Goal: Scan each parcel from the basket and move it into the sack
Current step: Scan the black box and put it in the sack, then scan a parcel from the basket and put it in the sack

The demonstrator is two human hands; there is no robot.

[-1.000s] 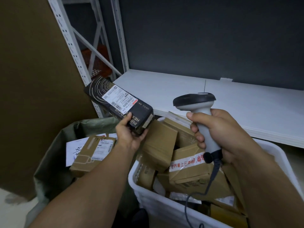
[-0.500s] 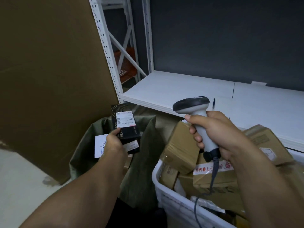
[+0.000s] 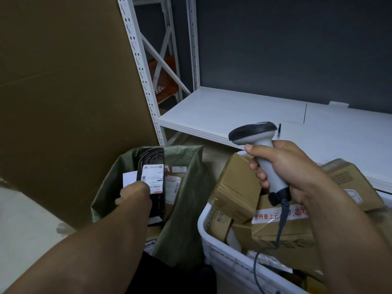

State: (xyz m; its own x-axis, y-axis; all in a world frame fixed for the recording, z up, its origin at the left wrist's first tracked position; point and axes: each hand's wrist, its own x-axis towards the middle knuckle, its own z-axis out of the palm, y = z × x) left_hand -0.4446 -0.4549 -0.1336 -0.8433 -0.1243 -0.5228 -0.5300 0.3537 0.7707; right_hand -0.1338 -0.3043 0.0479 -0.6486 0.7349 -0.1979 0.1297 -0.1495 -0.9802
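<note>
The left hand (image 3: 135,195) grips the white-labelled black box (image 3: 151,158), now lower in the sack (image 3: 188,187); the right hand (image 3: 297,172) clasps the scanner (image 3: 252,132).

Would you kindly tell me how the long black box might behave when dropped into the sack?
The black box is probably stiff: its edges look straight. Likely light, since the left hand alone holds it above the green sack. Flat-sided, so it should not roll.

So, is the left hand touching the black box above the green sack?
Touching. The head view shows the left hand gripping the black box over the sack, its thumb lying across the box's white label.
</note>
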